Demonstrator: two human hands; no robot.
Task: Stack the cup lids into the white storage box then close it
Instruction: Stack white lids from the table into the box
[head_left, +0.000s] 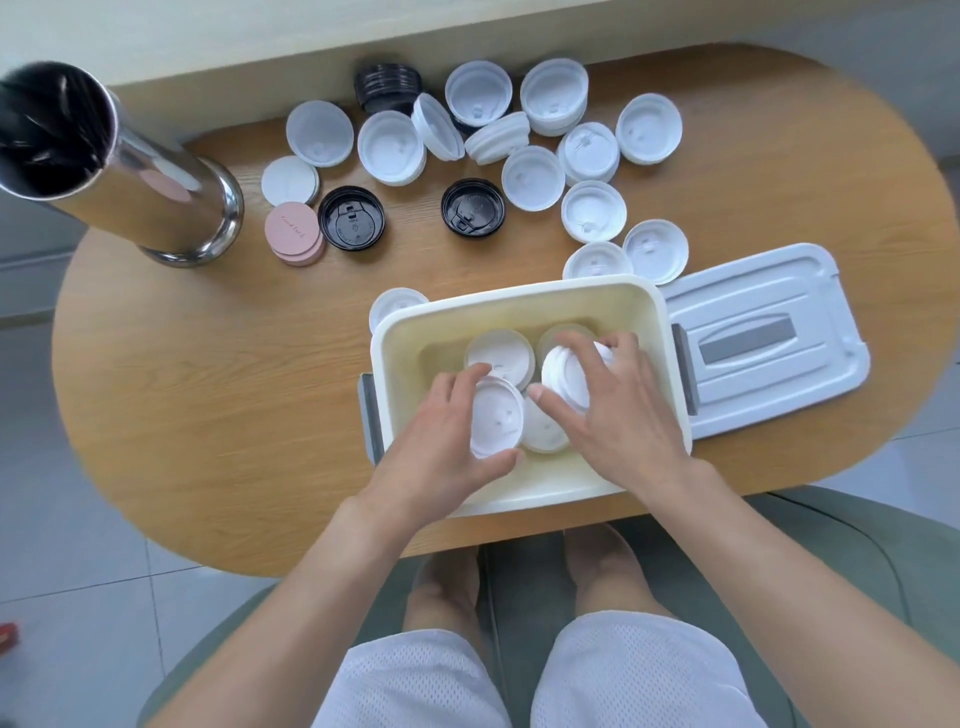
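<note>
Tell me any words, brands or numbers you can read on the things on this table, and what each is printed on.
Nothing here reads clearly.
Pink coaster: a short cursive word, too blurred to read.
Black lid beside it: small raised markings, too small to read.
Second black lid: the same, unreadable.
White cup lids, white storage box, box lid and steel canister: no text visible.

A wooden table (208, 395) with rounded ends carries a tall steel cylinder (130, 171) at its far left — mirror-finished, open-topped, dark inside, with a flared base. Just right of the base lie a stack of pink discs (293, 236) and, touching it on the far side, a stack of white discs (288, 179). Below the near edge, a green seat (524, 587) stands on a pale tiled floor (62, 545).
</note>
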